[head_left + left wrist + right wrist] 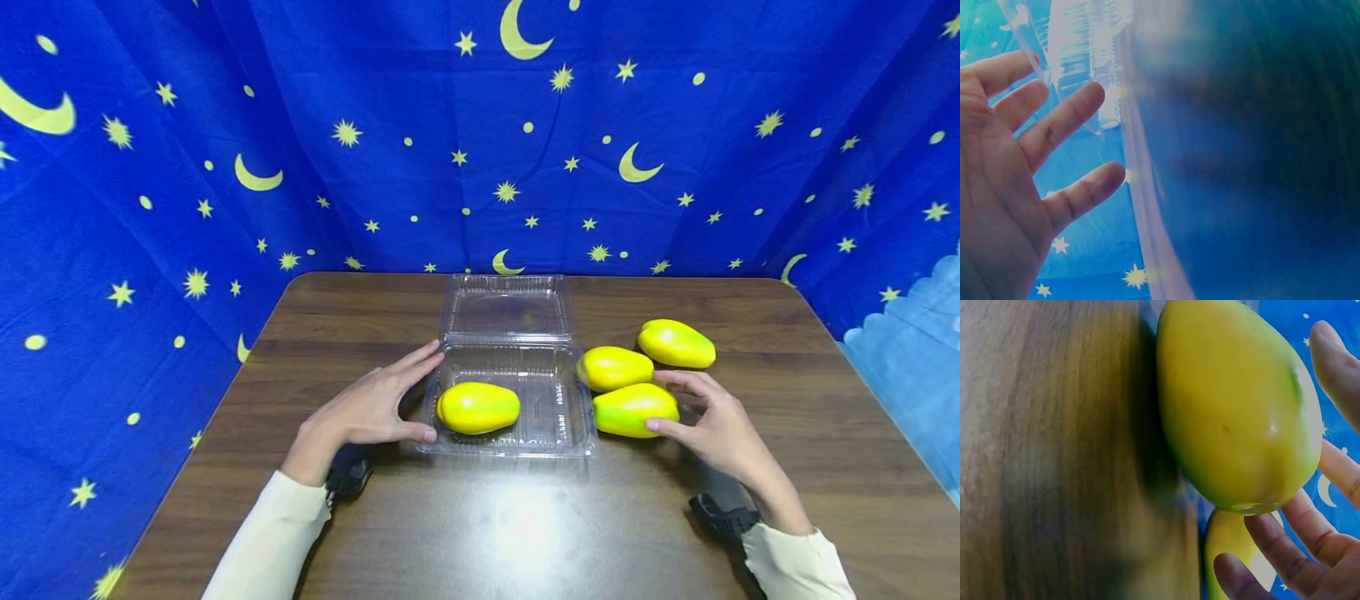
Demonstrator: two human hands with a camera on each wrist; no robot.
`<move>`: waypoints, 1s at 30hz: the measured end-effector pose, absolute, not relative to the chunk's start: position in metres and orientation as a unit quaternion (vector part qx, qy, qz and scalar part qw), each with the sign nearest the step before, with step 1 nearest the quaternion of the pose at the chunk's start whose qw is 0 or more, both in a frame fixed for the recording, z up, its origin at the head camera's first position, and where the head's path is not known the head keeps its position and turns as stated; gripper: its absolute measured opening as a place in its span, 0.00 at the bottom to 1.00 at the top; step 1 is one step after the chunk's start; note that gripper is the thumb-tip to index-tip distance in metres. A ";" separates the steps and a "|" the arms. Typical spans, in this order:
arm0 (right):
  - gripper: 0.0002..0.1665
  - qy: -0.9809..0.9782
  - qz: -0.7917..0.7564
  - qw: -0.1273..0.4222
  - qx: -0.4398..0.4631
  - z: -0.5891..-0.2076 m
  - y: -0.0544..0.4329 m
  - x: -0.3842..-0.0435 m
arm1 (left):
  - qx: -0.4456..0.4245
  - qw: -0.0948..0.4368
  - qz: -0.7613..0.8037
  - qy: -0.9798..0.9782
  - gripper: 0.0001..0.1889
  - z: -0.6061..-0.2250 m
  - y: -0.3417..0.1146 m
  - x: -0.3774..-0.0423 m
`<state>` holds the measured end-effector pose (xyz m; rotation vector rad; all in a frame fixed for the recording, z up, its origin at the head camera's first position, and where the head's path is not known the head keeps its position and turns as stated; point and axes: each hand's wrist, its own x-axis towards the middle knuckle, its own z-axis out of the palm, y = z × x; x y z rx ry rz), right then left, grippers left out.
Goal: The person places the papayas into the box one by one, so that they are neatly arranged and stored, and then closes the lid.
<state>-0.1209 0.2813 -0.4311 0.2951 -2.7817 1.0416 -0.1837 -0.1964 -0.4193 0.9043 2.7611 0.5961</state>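
A clear plastic clamshell box point(540, 417) lies unfolded, its lid point(506, 308) laid back toward the curtain. One yellow-green papaya point(477, 408) sits in the left part of its tray. My left hand point(367, 408) is at the tray's left edge, fingers spread and thumb by the front corner; in the left wrist view the hand point(997, 181) holds nothing. To the right of the box, my right hand point(720, 433) is around the right end of the nearest papaya point(633, 410). The right wrist view shows that papaya point(1235, 412) with the thumb apart from it and fingertips point(1266, 528) close to its end.
Two more papayas lie behind the nearest one: one papaya point(617, 368) beside the tray's right edge, another papaya point(677, 343) farther back. All stand on a brown wooden table point(360, 525). A blue star-and-moon curtain point(420, 125) hangs around its back and sides.
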 end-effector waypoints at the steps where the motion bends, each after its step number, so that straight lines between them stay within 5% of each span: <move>1: 0.39 -0.930 0.347 0.075 0.098 -0.431 0.282 -0.121 | 0.304 0.088 0.200 0.927 0.57 -0.419 -0.196 -0.184; 30: 0.47 -0.929 0.363 0.005 0.071 -0.435 0.284 -0.123 | 0.303 0.088 0.201 0.927 0.56 -0.419 -0.196 -0.184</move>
